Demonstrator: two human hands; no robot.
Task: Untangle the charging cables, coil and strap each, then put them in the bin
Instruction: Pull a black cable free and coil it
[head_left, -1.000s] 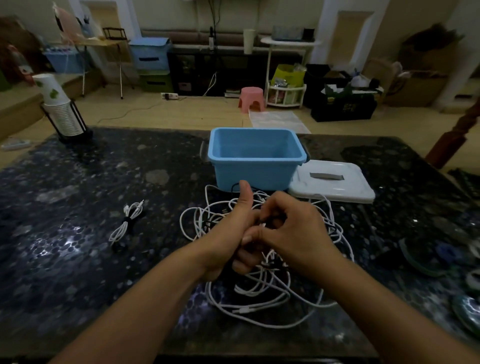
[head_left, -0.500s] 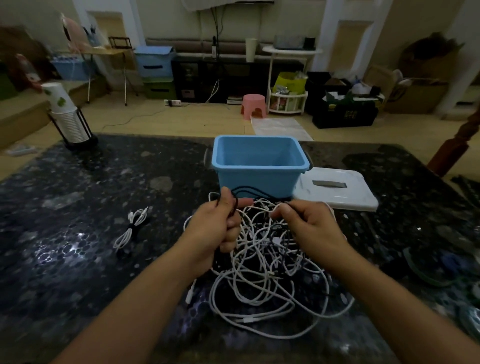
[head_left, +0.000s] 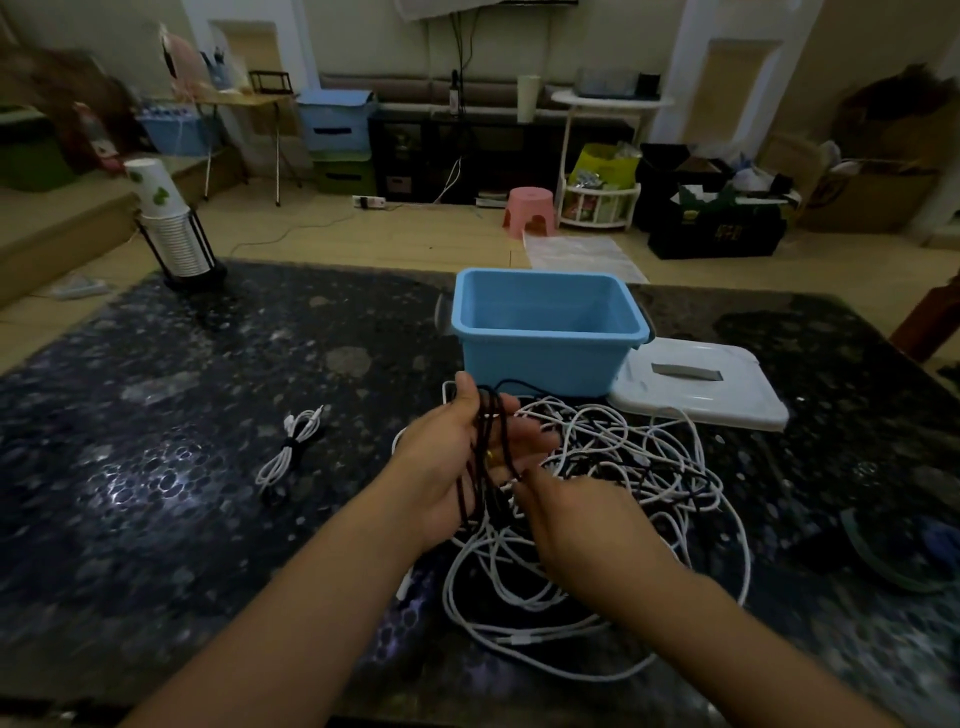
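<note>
Dark cable (head_left: 485, 441) loops lie across the left hand's (head_left: 457, 462) flat, loose grip; the right hand (head_left: 576, 512) pinches them low, over the tangle (head_left: 623, 467).

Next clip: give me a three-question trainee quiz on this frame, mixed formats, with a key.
1. True or false: the blue bin already holds a strapped cable.
2. Multiple choice: the dark cable draped over the left hand is A) lying in loops across the palm, B) inside the bin, C) under the white lid.
3. Fill in: the one strapped white coil lies on the table to the ____ of the tangled white cables.

Key
1. False: what shows of the bin's inside is bare.
2. A
3. Left
</note>
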